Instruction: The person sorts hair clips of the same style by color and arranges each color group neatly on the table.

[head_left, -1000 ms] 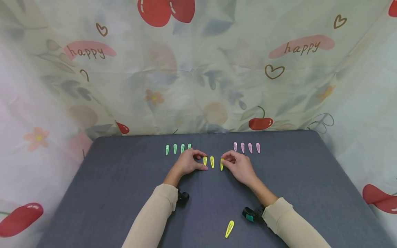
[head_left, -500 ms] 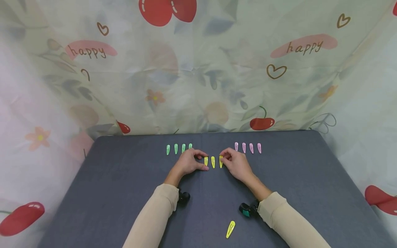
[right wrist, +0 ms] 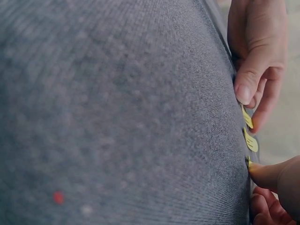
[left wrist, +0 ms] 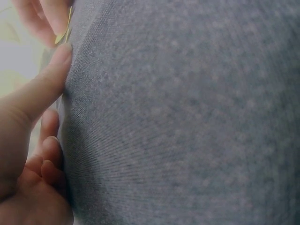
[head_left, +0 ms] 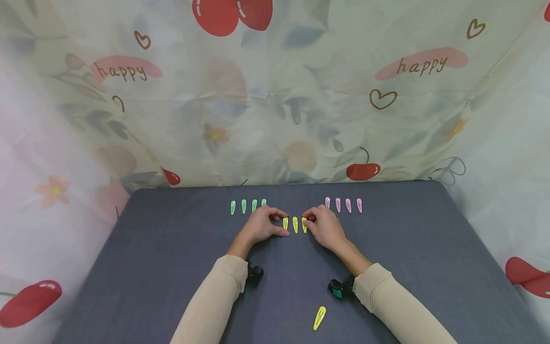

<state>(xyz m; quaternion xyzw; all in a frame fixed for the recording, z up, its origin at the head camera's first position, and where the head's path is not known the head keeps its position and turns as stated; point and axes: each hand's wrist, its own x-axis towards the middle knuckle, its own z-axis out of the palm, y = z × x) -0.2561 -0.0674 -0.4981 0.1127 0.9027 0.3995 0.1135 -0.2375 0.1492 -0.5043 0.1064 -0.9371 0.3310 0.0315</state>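
Three yellow snap hair clips stand side by side mid-table in the head view. My left hand [head_left: 259,225] holds the leftmost yellow hair clip [head_left: 285,223] at its two ends, between thumb and fingertip. Beside it lies the middle yellow hair clip [head_left: 295,225], untouched. With thumb and fingers my right hand [head_left: 325,229] pinches the rightmost yellow hair clip [head_left: 304,225], partly covered by the fingertips. In the right wrist view, my left thumb [right wrist: 244,91] is at the narrow end of its clip. A fourth yellow hair clip [head_left: 319,318] lies nearer the front.
A row of several green hair clips [head_left: 243,206] lies behind my left hand, which overlaps the last one. Several pink hair clips [head_left: 337,205] line up behind my right hand. The dark grey table [head_left: 172,267] ends at a printed curtain [head_left: 266,124].
My right hand has slid left with its yellow hair clip, bringing it closer to the middle one. The left hand has stayed on its clip.
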